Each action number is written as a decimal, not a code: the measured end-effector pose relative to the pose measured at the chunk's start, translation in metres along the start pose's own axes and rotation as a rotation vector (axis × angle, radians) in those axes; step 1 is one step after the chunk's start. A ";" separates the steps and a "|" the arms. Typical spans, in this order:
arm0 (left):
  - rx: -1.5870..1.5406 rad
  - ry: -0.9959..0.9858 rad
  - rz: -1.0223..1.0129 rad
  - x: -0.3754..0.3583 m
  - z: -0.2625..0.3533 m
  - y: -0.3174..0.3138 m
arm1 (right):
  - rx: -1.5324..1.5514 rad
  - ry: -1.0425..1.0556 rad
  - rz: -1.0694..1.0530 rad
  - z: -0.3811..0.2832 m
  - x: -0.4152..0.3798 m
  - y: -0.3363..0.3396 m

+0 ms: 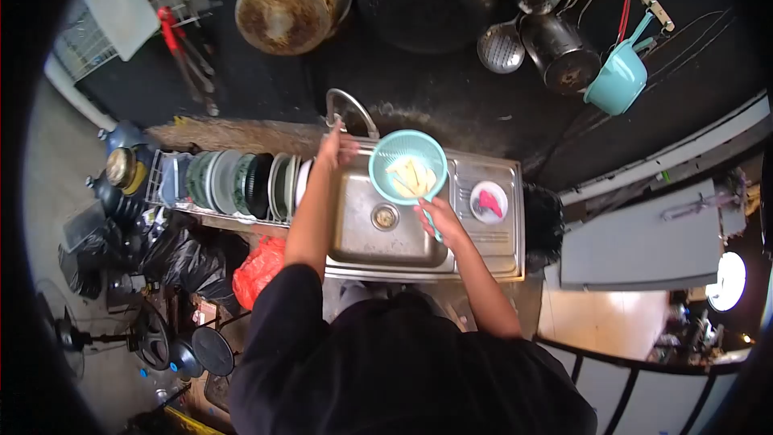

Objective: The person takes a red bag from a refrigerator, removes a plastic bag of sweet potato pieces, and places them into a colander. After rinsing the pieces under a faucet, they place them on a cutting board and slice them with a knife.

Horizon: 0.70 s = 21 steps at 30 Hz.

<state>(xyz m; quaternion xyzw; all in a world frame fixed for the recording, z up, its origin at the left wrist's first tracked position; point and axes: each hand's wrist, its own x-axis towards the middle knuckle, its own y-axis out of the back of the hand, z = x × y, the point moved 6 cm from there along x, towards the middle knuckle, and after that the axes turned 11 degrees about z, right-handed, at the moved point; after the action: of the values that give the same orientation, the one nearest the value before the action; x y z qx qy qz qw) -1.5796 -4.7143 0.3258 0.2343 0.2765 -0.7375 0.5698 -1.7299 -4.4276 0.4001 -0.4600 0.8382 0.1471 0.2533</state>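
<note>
My right hand [437, 216] is closed around the handle of a light teal strainer [408, 138], holding it over the right part of the steel sink [354, 234]. Inside the strainer lie several pale yellow-white cut pieces [412, 177], their kind not clear. My left hand [338, 147] is at the base of the curved metal faucet [354, 99], its fingers apart and reaching up toward the tap; whether they touch it is hard to see. A drain [385, 217] shows in the basin.
Left of the sink stands a dish rack with plates [217, 181]. A white bowl [488, 201] with a pink item sits on the right drainboard. Pans [286, 8], ladles and a teal dipper [618, 76] hang on the dark wall. A red bag [259, 270] is lower left.
</note>
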 end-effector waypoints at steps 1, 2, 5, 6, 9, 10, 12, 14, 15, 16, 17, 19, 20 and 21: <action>0.054 -0.018 0.085 0.023 0.001 0.004 | 0.006 0.016 0.030 -0.001 0.007 -0.007; 0.052 0.021 0.084 0.035 0.000 0.003 | 0.044 0.023 0.054 -0.003 0.008 -0.017; 0.074 0.104 0.091 0.034 0.003 0.002 | 0.119 0.005 0.081 -0.006 0.007 -0.037; 0.101 0.125 0.037 0.039 0.002 0.002 | 0.106 -0.021 0.102 -0.007 0.006 -0.041; 0.171 0.119 -0.087 0.045 -0.007 0.003 | 0.175 -0.025 0.093 -0.004 0.008 -0.053; 0.205 -0.081 -0.118 0.043 -0.007 0.004 | 0.183 -0.032 0.095 0.000 0.012 -0.057; 0.162 -0.361 -0.075 0.046 -0.017 0.009 | 0.208 -0.041 0.098 0.004 0.017 -0.062; 0.428 -0.388 0.079 0.024 -0.012 0.021 | 0.231 -0.050 0.092 0.004 0.017 -0.070; 0.671 -0.421 0.246 0.015 -0.008 0.031 | 0.236 -0.056 0.099 0.004 0.017 -0.073; 0.601 -0.428 0.234 0.018 -0.015 0.033 | 0.226 -0.056 0.078 0.003 0.018 -0.077; 0.607 -0.423 0.230 0.024 -0.026 0.038 | 0.218 -0.059 0.057 0.003 0.018 -0.081; 0.345 -0.513 0.141 0.032 -0.039 0.045 | 0.223 -0.062 0.044 0.006 0.020 -0.088; 0.254 -0.542 0.170 0.029 -0.044 0.051 | 0.230 -0.063 0.056 0.009 0.020 -0.091; 0.260 -0.534 0.166 0.020 -0.044 0.054 | 0.236 -0.066 0.067 0.013 0.019 -0.093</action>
<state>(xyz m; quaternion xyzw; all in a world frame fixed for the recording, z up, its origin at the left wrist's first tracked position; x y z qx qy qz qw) -1.5310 -4.7088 0.2726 0.1251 0.0000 -0.7530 0.6460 -1.6561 -4.4850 0.3776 -0.3937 0.8558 0.0708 0.3280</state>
